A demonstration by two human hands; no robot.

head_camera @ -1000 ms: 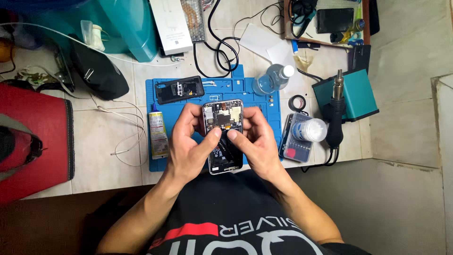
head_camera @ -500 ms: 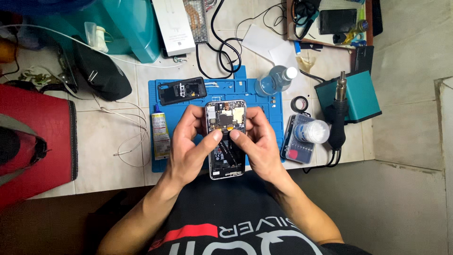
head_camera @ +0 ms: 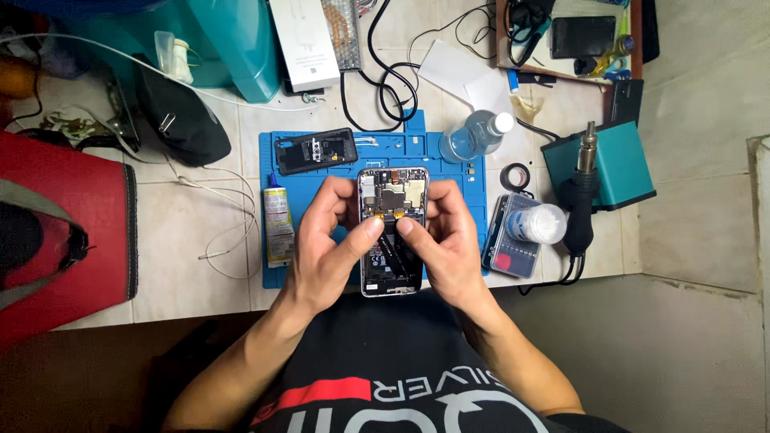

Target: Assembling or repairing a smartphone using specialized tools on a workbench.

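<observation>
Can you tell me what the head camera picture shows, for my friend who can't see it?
Seen from above, a left hand and a right hand hold an opened phone with its insides showing, both thumbs pressing near its middle. It is over a blue work mat on a tiled table, with a glue tube and a clear bottle nearby.

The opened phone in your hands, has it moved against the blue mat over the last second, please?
No. The opened phone sits over the same part of the blue mat, between left hand and right hand.
</observation>
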